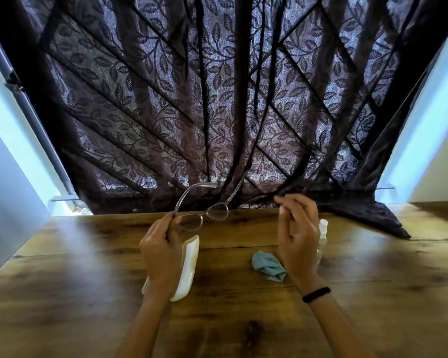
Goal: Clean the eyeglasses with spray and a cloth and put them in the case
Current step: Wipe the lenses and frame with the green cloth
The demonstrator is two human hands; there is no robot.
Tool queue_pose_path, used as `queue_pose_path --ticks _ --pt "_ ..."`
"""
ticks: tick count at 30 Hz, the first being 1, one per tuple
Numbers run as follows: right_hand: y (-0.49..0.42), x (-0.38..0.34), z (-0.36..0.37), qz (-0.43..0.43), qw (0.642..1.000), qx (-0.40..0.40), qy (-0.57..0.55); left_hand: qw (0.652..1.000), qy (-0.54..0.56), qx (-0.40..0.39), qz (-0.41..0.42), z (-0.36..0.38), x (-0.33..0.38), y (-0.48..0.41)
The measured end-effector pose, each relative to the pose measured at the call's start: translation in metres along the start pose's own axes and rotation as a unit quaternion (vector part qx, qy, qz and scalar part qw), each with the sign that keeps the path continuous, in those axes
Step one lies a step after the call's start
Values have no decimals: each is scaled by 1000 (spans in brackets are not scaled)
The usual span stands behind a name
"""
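My left hand (pixel 161 244) grips the clear-framed eyeglasses (pixel 212 211) by the lens end nearest me and holds them up above the table, temples unfolded and pointing away. My right hand (pixel 299 235) is raised beside them, fingers loosely curled and empty, apart from the frame. A white open case (pixel 189 264) lies on the wooden table (pixel 88 280) under my left wrist, partly hidden by it. A crumpled light-blue cloth (pixel 268 266) lies between my hands. A small clear spray bottle (pixel 323 232) stands just behind my right hand, partly hidden.
A dark leaf-patterned curtain (pixel 217 99) hangs along the table's far edge, its right end draped onto the tabletop (pixel 367 215). Pale walls flank it on both sides.
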State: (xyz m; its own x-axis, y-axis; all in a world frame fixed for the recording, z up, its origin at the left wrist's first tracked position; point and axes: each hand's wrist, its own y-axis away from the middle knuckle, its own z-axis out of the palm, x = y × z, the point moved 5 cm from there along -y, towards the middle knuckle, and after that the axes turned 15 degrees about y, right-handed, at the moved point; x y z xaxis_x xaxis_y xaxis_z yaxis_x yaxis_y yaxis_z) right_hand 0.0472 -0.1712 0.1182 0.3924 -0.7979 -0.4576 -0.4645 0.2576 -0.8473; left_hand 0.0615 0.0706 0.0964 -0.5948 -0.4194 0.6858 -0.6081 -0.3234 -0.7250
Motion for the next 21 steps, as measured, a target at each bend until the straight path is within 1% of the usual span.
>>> queue_pose_path --ticks 1,3,6,9,13,15,17,19,21 --pt "11 10 6 -2 999 -35 20 1000 19 5 -3 0 -2 2" --pt "34 29 22 -5 989 -135 57 999 48 18 -4 0 -6 5" --pt "64 50 42 -9 951 -281 130 995 88 43 -11 4 -7 9" --pt "81 60 52 -19 910 -370 186 992 108 55 -19 7 -9 11" --pt "92 68 57 -31 871 -416 260 991 115 60 -22 9 -10 12" --pt "93 70 57 -17 865 -423 268 992 109 57 -27 10 -12 13" --pt "88 67 55 22 877 -416 238 993 100 51 -27 11 -13 12" --pt "75 58 51 72 898 -398 176 994 99 46 -20 12 -10 11" --pt "59 42 48 99 920 -366 101 994 97 40 -9 14 -5 10"
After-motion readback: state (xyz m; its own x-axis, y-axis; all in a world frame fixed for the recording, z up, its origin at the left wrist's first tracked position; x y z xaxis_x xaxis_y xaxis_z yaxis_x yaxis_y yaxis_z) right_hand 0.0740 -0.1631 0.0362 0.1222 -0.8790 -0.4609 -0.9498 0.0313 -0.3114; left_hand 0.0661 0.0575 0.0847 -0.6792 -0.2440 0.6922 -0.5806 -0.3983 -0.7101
